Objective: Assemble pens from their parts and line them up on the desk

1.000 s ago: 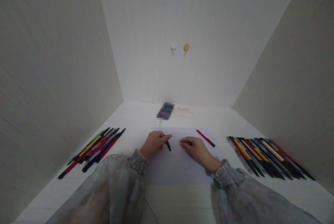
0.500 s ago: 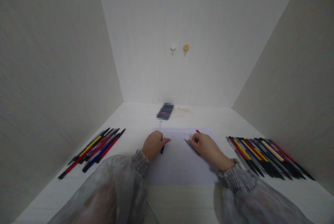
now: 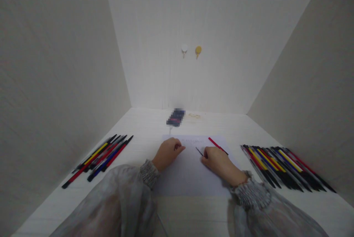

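Observation:
A white sheet of paper lies in front of me, with faint marks near its top edge. My left hand rests at its left side, fingers curled and thumb brought towards them; whatever is inside is hidden. On the right of the sheet, my right hand has its fingers closed over a thin dark pen, whose narrow tip sticks out to the left. Just beyond that hand a red pen with a dark end lies slanted on the paper.
Several coloured pens lie in a group on the left of the white table, and a row of pens on the right. A blurred dark object is at the back. Two hooks, white and yellow, are on the wall.
My right hand has drawn nearer and closed over the thin pen, uncovering more of the red pen. The black piece under my left hand is out of sight, and its fingers have curled in.

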`<action>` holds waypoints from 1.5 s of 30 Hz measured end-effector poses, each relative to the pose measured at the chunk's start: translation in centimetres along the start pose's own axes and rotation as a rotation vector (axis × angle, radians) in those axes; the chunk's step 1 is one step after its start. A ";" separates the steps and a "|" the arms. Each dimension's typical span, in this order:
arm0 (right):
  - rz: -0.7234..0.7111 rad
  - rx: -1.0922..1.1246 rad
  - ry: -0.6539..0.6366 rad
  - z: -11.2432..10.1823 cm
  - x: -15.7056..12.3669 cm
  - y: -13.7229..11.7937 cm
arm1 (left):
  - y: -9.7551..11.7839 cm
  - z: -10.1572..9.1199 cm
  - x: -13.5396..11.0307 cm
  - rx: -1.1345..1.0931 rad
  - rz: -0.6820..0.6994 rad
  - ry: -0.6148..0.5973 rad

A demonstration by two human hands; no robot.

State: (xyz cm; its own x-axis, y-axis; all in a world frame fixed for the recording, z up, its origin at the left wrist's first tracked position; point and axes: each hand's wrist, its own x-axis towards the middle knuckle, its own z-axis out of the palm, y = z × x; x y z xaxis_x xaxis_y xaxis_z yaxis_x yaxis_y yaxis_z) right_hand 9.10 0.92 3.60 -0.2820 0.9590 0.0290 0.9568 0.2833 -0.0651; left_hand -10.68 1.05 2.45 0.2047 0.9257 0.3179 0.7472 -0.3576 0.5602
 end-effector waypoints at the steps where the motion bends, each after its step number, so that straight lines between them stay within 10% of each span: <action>1: -0.011 -0.030 0.007 0.1 -0.1 -0.2 | 0.2 0.1 -0.1 -0.025 0.038 -0.050; 8: -0.055 -0.050 0.038 0.4 -0.2 -0.7 | 1.2 0.4 -0.8 -0.047 0.202 -0.228; 23: -0.122 0.774 -0.164 0.8 -0.2 -1.1 | 0.6 0.2 -0.5 0.244 0.228 -0.165; 36: 0.004 0.771 -0.170 -0.2 0.2 0.7 | -0.5 0.3 -0.1 0.312 0.248 -0.159; 45: -0.009 0.254 0.077 1.1 0.2 -0.1 | 1.1 -0.1 -0.2 0.344 0.176 -0.242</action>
State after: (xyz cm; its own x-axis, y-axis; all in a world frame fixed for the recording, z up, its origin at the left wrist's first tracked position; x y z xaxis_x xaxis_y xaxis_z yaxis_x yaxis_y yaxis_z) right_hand 8.84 1.06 2.51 -0.2751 0.9556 0.1061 0.9030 0.2946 -0.3127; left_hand -9.93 0.51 3.07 0.4587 0.8712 0.1750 0.8460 -0.4884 0.2140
